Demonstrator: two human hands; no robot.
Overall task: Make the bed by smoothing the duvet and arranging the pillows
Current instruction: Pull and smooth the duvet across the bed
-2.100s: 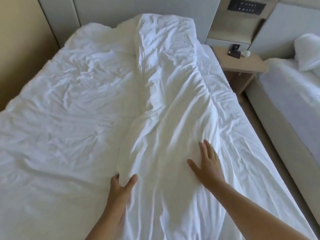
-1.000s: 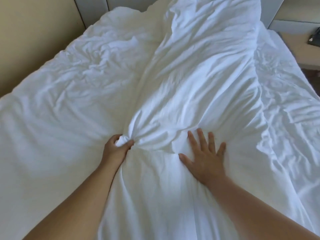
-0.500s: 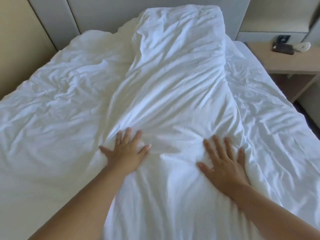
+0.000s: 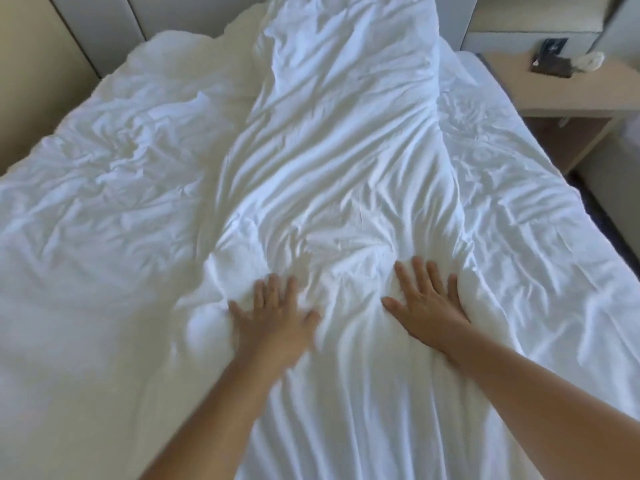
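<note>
While both the left hand (image 4: 273, 315) and the right hand (image 4: 427, 303) are pressing flat, fingers spread, on the duvet (image 4: 332, 188) bunching along the bed's middle (far from smooth), uneven pushing is risking fresh creases toward the right edge.

The folded duvet (image 4: 339, 161) forms a soft raised ridge down the middle of the bed (image 4: 554, 216), with flatter cloth on either side. The left hand (image 4: 273, 320) and right hand (image 4: 427, 306) lie flat on its near end, with open cloth between them. The headboard (image 4: 194, 15) closes the far end. A wall (image 4: 31, 81) hems the left edge, and a nightstand (image 4: 571, 95) stands just beside the right.
</note>
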